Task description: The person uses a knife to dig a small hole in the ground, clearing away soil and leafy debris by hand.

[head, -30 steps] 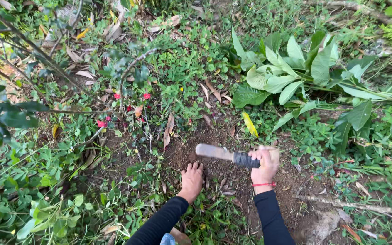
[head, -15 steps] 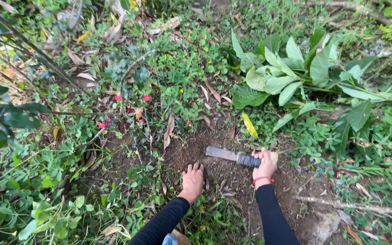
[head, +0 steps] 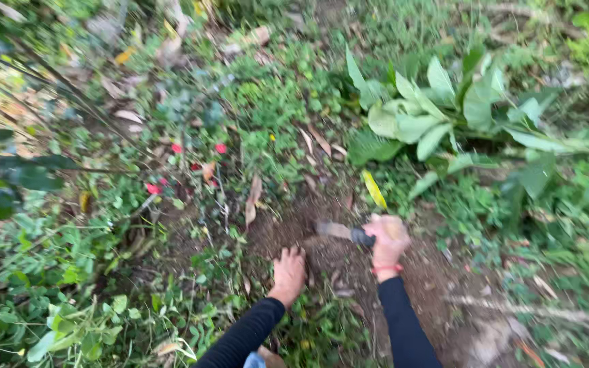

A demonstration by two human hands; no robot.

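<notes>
R hand [head: 388, 240] grips knife [head: 339, 232] at lower centre, chopping soil [head: 294, 225]; L hand [head: 289, 272] spread flat beside; next needs blade clear of fingers.

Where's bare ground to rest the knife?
Bare soil lies between the left hand and right hand, which holds the knife, and runs right past the right sleeve. Weeds crowd the left; a broad-leaved plant crowds above.

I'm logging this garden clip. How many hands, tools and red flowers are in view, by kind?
Hands: 2, the left hand on the soil and the right hand gripping the tool
Machete: 1
Red flowers: about 4; blur hides an exact count
Total: about 7
</notes>
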